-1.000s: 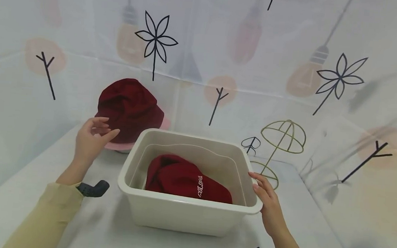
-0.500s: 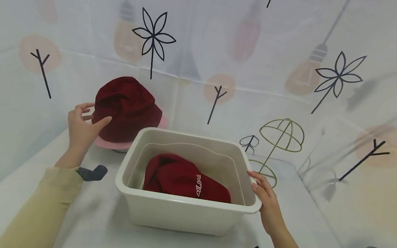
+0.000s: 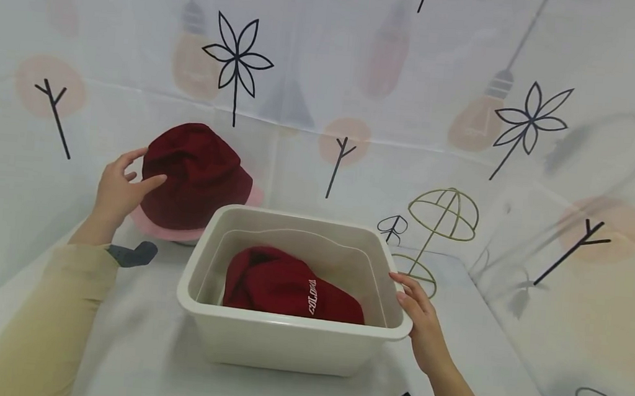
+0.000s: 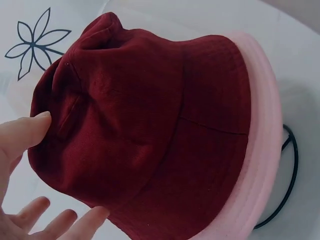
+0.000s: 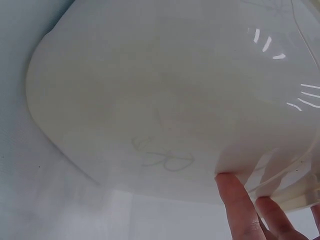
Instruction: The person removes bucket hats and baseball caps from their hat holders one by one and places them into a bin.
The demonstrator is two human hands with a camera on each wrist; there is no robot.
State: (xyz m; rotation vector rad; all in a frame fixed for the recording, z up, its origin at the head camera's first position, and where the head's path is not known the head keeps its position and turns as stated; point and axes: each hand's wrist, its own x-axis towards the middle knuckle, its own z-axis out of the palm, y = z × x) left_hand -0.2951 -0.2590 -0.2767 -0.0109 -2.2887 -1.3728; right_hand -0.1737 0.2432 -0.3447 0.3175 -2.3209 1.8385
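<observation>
A dark red bucket hat [image 3: 196, 176] sits over a pink brim [image 3: 169, 231] at the back left. My left hand [image 3: 119, 188] is at the hat's left side, thumb and fingers spread around its crown. In the left wrist view the thumb [image 4: 30, 132] overlaps the crown's edge and a fingertip lies right by its lower side. With my right hand [image 3: 420, 321] I hold the right rim of a white plastic tub [image 3: 288, 351]; in the right wrist view fingers [image 5: 237, 200] touch its outer wall. Inside the tub lies a red cap [image 3: 288, 286] with white lettering.
Behind the tub's right corner stands a gold wire hat stand [image 3: 442, 214]. A dark wire ring [image 4: 292, 175] shows beneath the pink brim. Printed cloth [image 3: 306, 54] hangs behind the white table [image 3: 154, 347].
My left hand has moved left and up, from in front of the bucket hat to its left side, with the fingers spread wider. My right hand stays at the tub's rim.
</observation>
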